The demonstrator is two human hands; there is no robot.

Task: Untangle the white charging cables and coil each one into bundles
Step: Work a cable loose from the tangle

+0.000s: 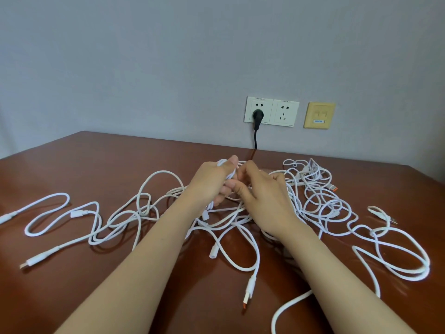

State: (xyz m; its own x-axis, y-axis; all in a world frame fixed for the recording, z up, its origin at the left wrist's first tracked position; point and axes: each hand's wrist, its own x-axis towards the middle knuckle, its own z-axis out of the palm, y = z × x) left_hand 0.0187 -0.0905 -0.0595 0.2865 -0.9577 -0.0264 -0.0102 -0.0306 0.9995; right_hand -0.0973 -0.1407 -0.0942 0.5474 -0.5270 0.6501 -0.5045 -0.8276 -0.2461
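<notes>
Several white charging cables (134, 213) lie tangled across the brown table (72, 297), from the far left to the far right. Above the middle of the tangle, my left hand (212, 182) grips a small coil of white cable (225, 165), thumb over the loops. My right hand (262, 194) is right beside it, fingers curled and pinching a strand of the same cable. A USB plug with an orange tip (248, 295) lies near the front centre. A thinner cable heap (317, 189) sits at the right rear.
The table's back edge meets a grey wall with two white sockets (272, 112). A black plug (257, 116) sits in the left one and its cord drops behind the table. A yellow data plate (319, 115) is to the right.
</notes>
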